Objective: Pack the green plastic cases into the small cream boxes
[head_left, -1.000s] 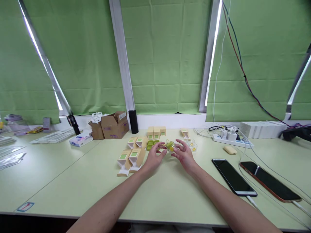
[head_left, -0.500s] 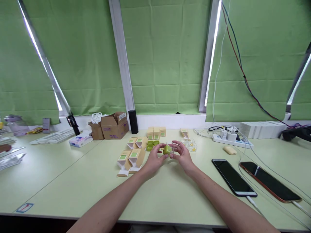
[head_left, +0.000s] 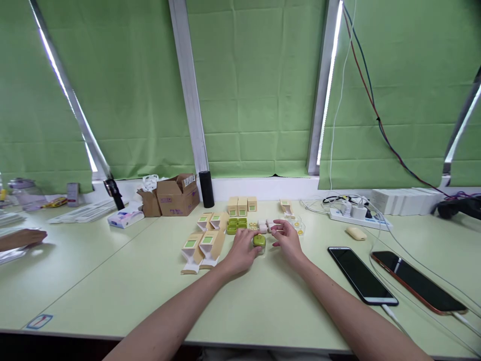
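My left hand (head_left: 240,251) is closed around the side of a small clear jar with a green lid (head_left: 259,240), which stands upright on the table. To the right of it, my right hand (head_left: 289,241) has its fingers parted and bent, with nothing visible between them. Just beyond its fingertips are small white cylindrical pieces (head_left: 262,227), partly covered by the hand. Small yellow pieces (head_left: 253,225) lie beside them. Square green cups (head_left: 232,228) stand in a cluster behind my left hand. Clear cups with yellow centres (head_left: 299,225) sit behind my right hand.
Opened cartons (head_left: 191,250) lie left of my hands; closed small boxes (head_left: 242,205) stand behind. At right are two phones (head_left: 361,273) with cables, a power strip (head_left: 358,219) and a cream case (head_left: 355,233). Another person's hand (head_left: 28,238) shows at far left.
The green-lidded jar has been lowered upright onto the table in my left hand. My right hand has let go of it and moved slightly right. The other person's hand reaches further in.
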{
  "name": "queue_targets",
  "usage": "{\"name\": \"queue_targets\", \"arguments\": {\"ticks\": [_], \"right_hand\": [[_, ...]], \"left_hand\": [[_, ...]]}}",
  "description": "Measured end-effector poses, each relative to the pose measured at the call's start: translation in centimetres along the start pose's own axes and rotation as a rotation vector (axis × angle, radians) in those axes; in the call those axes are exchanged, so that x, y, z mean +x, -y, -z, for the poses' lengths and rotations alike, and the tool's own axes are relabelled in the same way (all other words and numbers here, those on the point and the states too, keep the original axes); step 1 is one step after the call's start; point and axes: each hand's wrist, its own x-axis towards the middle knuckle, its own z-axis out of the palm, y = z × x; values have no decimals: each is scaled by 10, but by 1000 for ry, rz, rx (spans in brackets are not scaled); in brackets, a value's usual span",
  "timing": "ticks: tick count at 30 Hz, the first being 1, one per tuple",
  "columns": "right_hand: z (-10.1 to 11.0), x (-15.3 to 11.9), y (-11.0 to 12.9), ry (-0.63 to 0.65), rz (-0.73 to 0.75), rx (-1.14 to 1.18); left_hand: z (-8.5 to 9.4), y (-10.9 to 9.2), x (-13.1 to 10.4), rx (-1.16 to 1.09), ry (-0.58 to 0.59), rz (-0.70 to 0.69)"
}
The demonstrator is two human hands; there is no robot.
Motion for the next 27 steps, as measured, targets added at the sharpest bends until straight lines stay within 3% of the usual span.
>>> {"name": "queue_targets", "arguments": {"ticks": [9, 16, 27], "right_hand": [[-1, -3, 4, -2, -4, -11], [-1, -4, 6, 2, -4, -35], [-1, -3, 2, 5, 14, -70]], "left_hand": [[2, -2, -2, 101, 31, 13], [15, 3, 6, 121, -131, 56], [13, 3, 7, 161, -145, 52]]}}
